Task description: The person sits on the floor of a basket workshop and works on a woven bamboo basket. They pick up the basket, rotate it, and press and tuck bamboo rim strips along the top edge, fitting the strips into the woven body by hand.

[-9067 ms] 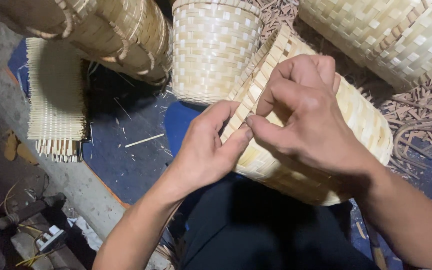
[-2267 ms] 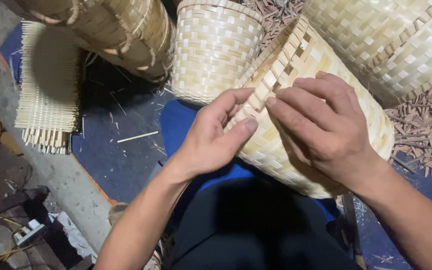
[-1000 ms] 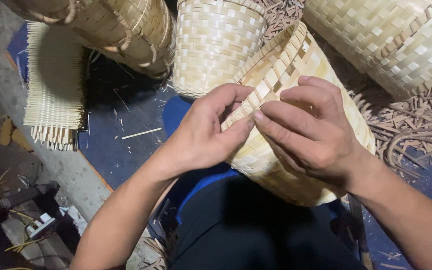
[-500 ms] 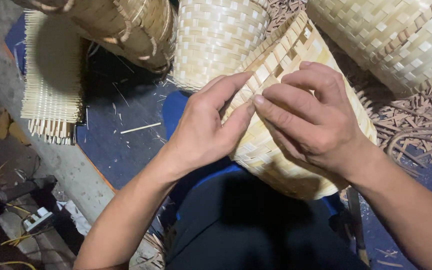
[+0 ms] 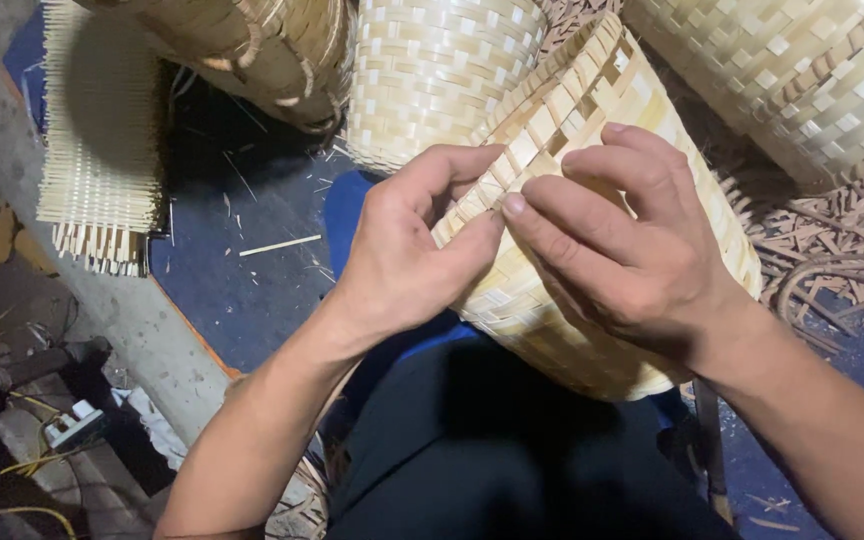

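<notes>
Both hands worked the rim of the woven basket (image 5: 592, 300) on the lap, centre frame. Left hand (image 5: 407, 260) pinched a strip at the rim; right hand (image 5: 622, 250) pressed fingertips alongside, no closed grasp. Body looked woven, rim edging unfinished. Other baskets (image 5: 442, 70) at 12 o'clock.
</notes>
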